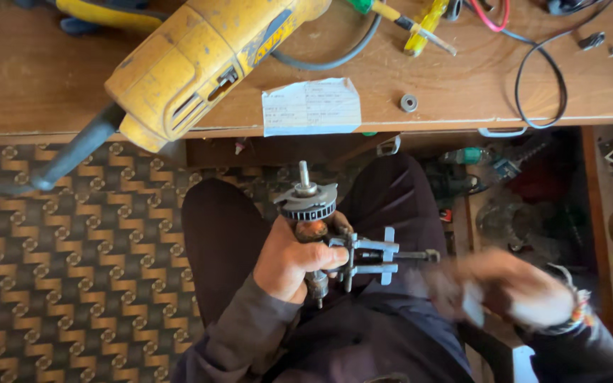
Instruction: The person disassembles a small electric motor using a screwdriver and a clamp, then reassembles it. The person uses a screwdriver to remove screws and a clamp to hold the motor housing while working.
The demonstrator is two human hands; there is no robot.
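My left hand (289,259) grips a motor armature (308,206) upright over my lap, its grey fan disc and shaft end at the top. A silver bearing puller (370,255) is clamped on the armature's lower end, with its screw pointing to the right. My right hand (512,287) is blurred with motion just right of the puller's screw end (427,255). Whether it holds anything small I cannot make out.
A yellow angle grinder (200,57) lies on the wooden bench (462,85) with its black cord. A paper label (311,106), a small bearing (409,103), screwdrivers (420,25) and black and red wires (540,64) lie there too. Clutter fills the shelves at right.
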